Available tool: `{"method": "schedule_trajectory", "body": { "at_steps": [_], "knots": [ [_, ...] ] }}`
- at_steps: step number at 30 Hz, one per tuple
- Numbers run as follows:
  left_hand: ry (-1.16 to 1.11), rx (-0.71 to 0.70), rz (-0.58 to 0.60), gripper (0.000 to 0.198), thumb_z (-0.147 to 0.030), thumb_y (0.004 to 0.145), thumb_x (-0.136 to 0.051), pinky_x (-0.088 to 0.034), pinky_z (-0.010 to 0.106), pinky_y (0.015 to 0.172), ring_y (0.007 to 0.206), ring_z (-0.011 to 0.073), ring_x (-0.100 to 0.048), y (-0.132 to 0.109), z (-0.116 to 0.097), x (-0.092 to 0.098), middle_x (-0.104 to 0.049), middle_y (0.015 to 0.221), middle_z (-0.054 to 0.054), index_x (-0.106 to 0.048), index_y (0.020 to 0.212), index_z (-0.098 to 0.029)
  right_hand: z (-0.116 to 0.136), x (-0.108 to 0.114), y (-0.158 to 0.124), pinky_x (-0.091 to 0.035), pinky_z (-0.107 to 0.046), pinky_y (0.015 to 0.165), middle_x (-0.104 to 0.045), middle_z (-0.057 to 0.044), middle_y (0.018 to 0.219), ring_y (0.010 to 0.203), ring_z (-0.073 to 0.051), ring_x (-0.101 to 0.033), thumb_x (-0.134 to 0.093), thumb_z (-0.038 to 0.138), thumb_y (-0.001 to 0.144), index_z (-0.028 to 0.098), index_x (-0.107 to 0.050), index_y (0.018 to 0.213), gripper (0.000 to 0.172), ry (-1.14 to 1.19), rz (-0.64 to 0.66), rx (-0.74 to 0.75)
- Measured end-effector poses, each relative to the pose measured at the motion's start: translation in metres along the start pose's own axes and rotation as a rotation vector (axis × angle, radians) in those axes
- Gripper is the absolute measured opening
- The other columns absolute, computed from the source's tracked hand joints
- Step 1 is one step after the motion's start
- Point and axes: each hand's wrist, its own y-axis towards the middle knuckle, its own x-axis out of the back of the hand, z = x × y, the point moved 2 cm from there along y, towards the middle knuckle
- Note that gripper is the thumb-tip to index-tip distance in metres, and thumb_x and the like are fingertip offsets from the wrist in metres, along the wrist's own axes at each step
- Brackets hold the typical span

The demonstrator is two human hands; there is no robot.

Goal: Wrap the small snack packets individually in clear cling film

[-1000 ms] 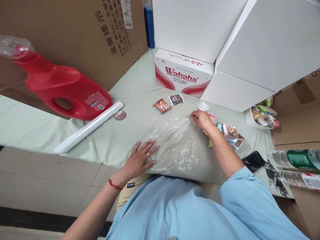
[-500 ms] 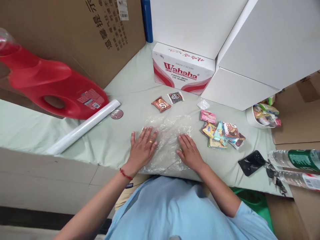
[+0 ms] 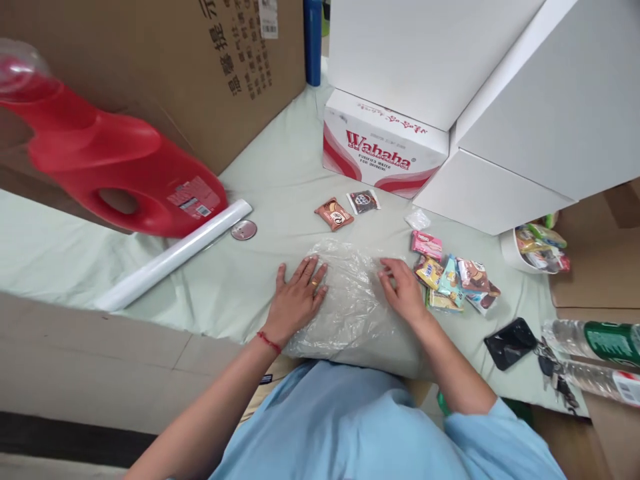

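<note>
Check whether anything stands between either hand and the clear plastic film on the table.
Nothing visible does. The left hand rests on the clear plastic film; the right hand is at its right side, with the snack packets lying farther right.

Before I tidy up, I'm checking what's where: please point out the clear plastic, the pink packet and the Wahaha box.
Clear plastic (image 3: 349, 300), head view: its crinkled middle.
Pink packet (image 3: 427, 245), head view: its upper face.
Wahaha box (image 3: 379, 152), head view: its printed front.
</note>
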Motion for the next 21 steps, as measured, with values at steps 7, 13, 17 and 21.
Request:
{"method": "schedule_trajectory", "body": {
  "at_steps": [7,13,17,21],
  "knots": [
    [-0.006,-0.010,-0.020,0.055,-0.044,0.111,-0.036,-0.004,0.066,0.132,0.160,0.0289,-0.036,-0.001,0.001,0.001,-0.036,0.173,0.009,-0.046,0.162,-0.029,0.040,-0.077,0.156,-0.042,-0.052,0.116,-0.052,-0.021,0.154,0.139,-0.038,-0.045,-0.069,0.036,0.095,0.012,-0.049,0.155,0.068,-0.316,0.219,0.073],
    [-0.026,0.008,-0.010,0.056,-0.048,0.111,-0.036,-0.006,0.066,0.132,0.161,0.0288,-0.035,-0.001,0.001,0.004,-0.036,0.173,0.008,-0.046,0.162,-0.029,0.023,-0.060,0.180,-0.051,-0.045,0.098,-0.071,-0.016,0.129,0.117,-0.032,-0.063,-0.051,0.024,0.097,0.018,-0.065,0.134,0.041,-0.167,0.167,-0.119],
    [-0.068,0.006,-0.033,0.054,-0.046,0.110,-0.038,-0.004,0.065,0.132,0.160,0.0289,-0.036,-0.001,0.001,0.003,-0.037,0.173,0.008,-0.047,0.161,-0.031,-0.002,-0.009,0.131,-0.055,-0.037,0.080,-0.077,-0.010,0.100,0.088,-0.027,-0.070,-0.057,0.050,0.094,0.016,-0.069,0.118,0.043,0.235,0.074,-0.353],
    [-0.094,0.005,-0.048,0.053,-0.044,0.109,-0.039,-0.004,0.065,0.132,0.159,0.0296,-0.037,0.000,0.002,0.002,-0.038,0.172,0.009,-0.049,0.160,-0.032,0.007,0.012,0.062,-0.054,-0.031,0.070,-0.075,-0.004,0.090,0.076,-0.021,-0.069,-0.065,0.063,0.090,0.018,-0.071,0.110,0.049,0.551,0.440,-0.422]
  ]
}}
